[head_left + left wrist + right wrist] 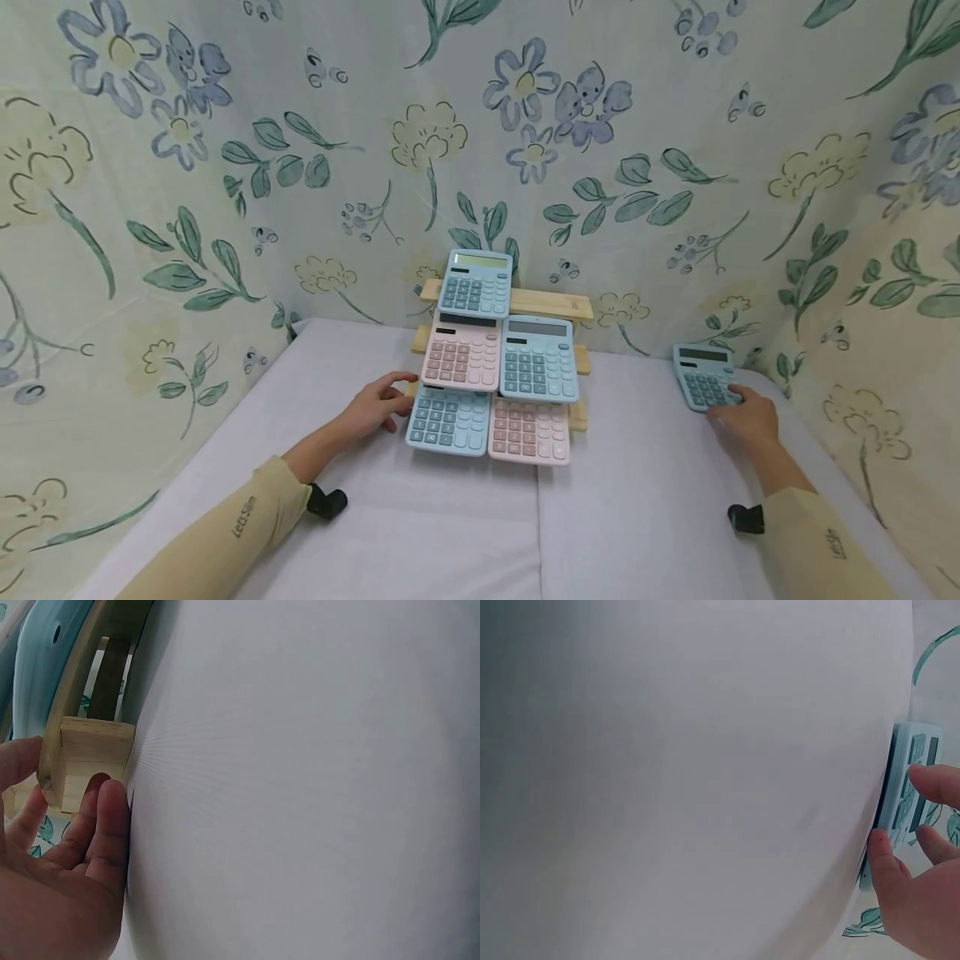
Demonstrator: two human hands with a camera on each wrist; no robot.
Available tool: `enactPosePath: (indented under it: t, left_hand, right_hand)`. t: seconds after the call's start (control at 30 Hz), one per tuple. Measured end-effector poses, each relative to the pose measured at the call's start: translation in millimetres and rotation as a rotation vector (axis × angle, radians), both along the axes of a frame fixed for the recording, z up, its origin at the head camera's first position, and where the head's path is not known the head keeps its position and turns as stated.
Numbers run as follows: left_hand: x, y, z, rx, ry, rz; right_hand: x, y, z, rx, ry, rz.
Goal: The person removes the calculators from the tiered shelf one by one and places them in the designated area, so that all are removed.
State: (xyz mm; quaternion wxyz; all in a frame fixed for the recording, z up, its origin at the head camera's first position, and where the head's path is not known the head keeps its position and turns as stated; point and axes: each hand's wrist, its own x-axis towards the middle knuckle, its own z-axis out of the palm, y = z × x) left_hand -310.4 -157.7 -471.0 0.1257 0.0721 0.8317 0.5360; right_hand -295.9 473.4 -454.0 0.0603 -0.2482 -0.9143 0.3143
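Note:
My right hand [752, 419] grips a light blue calculator [703, 377] at its lower right part, as it lies on the table at the far right. In the right wrist view, the fingers [883, 851] are at the calculator's edges. My left hand [372, 408] holds the left end of a tiered wooden stand [551, 302]; in the left wrist view its fingertips lie around the end of a slat [90, 742]. Overlapping on the stand are a blue calculator [476, 283] on top, a pink one [461, 354] and a blue one [538, 360] beneath, then blue [447, 421] and pink [529, 431] lowest.
A white cloth [637, 500] covers the table, with a seam running toward the front. Floral curtains [480, 125] hang behind and at both sides, close to the stand and the far-right calculator. Dark wrist cameras [327, 502] are strapped at both sleeves.

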Motion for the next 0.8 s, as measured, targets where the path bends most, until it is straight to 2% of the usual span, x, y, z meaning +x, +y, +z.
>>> enactPosePath:
  t: [0.3,0.5,0.63,0.8]
  left_hand:
    - [1.9,1.3,1.5,0.001,-0.009,0.01]
    - [1.4,1.9,0.8,-0.004,-0.013,0.009]
    - [2.0,1.8,0.9,-0.006,-0.017,0.007]
    - [1.0,1.2,0.5,0.002,-0.014,0.011]
  right_hand:
    - [-1.8,0,0.2,-0.015,0.005,-0.02]
    - [2.8,-5,7.9,-0.025,0.026,-0.002]
    - [4.3,-12,15.5,-0.073,0.076,0.031]
    - [4.4,-28,29.8,-0.13,0.153,0.119]
